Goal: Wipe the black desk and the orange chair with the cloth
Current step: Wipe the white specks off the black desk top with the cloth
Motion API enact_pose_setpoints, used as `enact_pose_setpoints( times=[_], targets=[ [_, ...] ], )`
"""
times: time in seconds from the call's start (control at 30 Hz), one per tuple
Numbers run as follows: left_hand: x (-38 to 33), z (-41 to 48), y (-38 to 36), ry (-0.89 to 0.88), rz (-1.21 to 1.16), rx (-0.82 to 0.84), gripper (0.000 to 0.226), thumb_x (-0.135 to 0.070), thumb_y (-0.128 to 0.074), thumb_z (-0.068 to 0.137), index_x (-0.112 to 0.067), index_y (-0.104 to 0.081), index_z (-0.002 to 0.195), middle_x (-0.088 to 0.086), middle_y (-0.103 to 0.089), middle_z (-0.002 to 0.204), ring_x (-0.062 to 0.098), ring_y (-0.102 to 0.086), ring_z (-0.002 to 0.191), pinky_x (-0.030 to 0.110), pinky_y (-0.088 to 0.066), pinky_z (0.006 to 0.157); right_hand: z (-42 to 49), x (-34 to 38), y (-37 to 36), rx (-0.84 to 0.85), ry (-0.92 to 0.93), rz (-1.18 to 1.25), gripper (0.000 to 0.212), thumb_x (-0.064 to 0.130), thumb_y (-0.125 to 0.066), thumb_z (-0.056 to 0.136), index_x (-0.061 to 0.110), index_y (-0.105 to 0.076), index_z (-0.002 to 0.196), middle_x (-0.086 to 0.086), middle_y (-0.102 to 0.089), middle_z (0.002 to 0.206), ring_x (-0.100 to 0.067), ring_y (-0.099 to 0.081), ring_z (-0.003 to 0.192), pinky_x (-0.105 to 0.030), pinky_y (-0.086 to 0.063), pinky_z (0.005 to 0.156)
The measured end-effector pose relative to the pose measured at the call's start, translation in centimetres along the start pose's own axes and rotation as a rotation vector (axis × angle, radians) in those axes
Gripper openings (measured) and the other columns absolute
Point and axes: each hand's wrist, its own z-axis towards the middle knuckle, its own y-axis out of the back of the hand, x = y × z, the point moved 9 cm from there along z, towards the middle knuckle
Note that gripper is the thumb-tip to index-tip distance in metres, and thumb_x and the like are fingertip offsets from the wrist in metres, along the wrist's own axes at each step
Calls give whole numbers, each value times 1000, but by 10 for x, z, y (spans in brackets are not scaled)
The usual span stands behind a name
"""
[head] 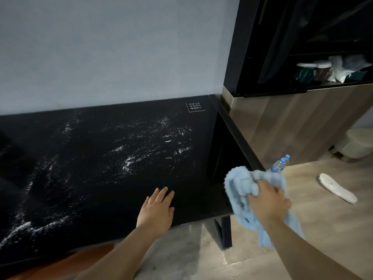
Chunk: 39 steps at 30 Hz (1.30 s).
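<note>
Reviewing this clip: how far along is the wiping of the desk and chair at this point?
Early. Nothing looks done: white powdery residue lies streaked across most of the black desk. In hand: the right hand grips the bunched blue cloth at the desk's right edge, while the left hand rests flat on the desktop. Left: wiping the desk, then the orange chair, only a sliver of which shows under the front edge.

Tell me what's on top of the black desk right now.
White powdery streaks across the black desk, a small printed label at its far corner, and the left hand lying flat; whatever is beneath the palm is hidden.
</note>
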Motion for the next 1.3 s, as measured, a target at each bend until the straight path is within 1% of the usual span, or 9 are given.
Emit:
enact_pose_setpoints(
  times=[0.1, 0.2, 0.3, 0.5, 0.7, 0.9, 1.07, 1.2, 1.3],
  targets=[
    [0, 1, 3, 11, 4, -3, 52, -34, -29, 102, -27, -14, 151, -5, -6, 159, 18, -3, 147, 34, -11, 118, -2, 1, 15, -147, -135, -8, 24, 32, -51, 87, 26, -59, 109, 0, -61, 115, -28, -48, 112, -43, -39, 89],
    [-2, 7, 14, 24, 5, -53, 47, -34, -29, 102, -29, -25, 148, -7, -19, 155, 17, -21, 141, 32, -25, 112, -22, 65, 1, 8, 301, 62, 40, 30, -54, 87, 30, -50, 127, 4, -51, 130, -25, -43, 120, -43, -35, 96],
    [-3, 9, 16, 14, 7, -74, 46, -34, -29, 102, -30, -26, 148, -8, -22, 154, 17, -25, 138, 30, -26, 112, -64, 103, -36, 223, 674, -177, 55, 45, -50, 84, 41, -31, 135, 15, -31, 143, -19, -27, 132, -42, -28, 100],
    [4, 9, 16, -49, 24, -58, 46, -32, -29, 102, -32, -23, 148, -11, -21, 154, 13, -24, 138, 29, -23, 114, 11, 25, -15, 134, -22, -83, 52, 43, -49, 86, 32, -32, 134, 1, -32, 144, -28, -31, 131, -48, -34, 102],
    [19, 35, 37, -44, -63, -55, 45, -26, -30, 101, -29, -27, 147, -9, -36, 147, 15, -34, 131, 30, -32, 107, -61, 137, -59, 279, 541, -207, 72, 67, -43, 82, 27, -29, 139, 5, -19, 153, -26, -17, 139, -50, -25, 105],
    [42, 44, 47, -76, -88, -86, 45, -26, -32, 101, -27, -27, 146, -11, -37, 146, 13, -33, 133, 30, -31, 109, 21, 64, -28, 41, -17, -48, 45, 45, -44, 82, 21, -48, 119, 0, -50, 122, -27, -48, 117, -43, -44, 88],
    [42, 63, 58, -73, -98, -165, 45, -25, -32, 101, -27, -29, 146, -10, -35, 147, 13, -31, 135, 28, -27, 109, -34, 156, -52, 153, 442, 1, 35, 41, -58, 79, 27, -53, 110, 9, -55, 106, -17, -51, 109, -31, -38, 88],
    [34, 87, 68, -97, -120, -179, 44, -24, -32, 102, -27, -29, 146, -11, -29, 149, 12, -24, 138, 30, -24, 113, 13, 145, -16, 6, 258, 443, 15, 25, -63, 83, 25, -48, 85, 9, -51, 75, -17, -57, 74, -23, -41, 63],
    [32, 110, 77, -91, -111, -185, 44, -25, -32, 102, -28, -30, 145, -10, -27, 150, 11, -18, 142, 31, -22, 115, 69, 130, 3, -97, 161, 549, 16, 34, -59, 83, 28, -53, 97, 5, -61, 88, -19, -58, 78, -34, -50, 71]
  ],
)
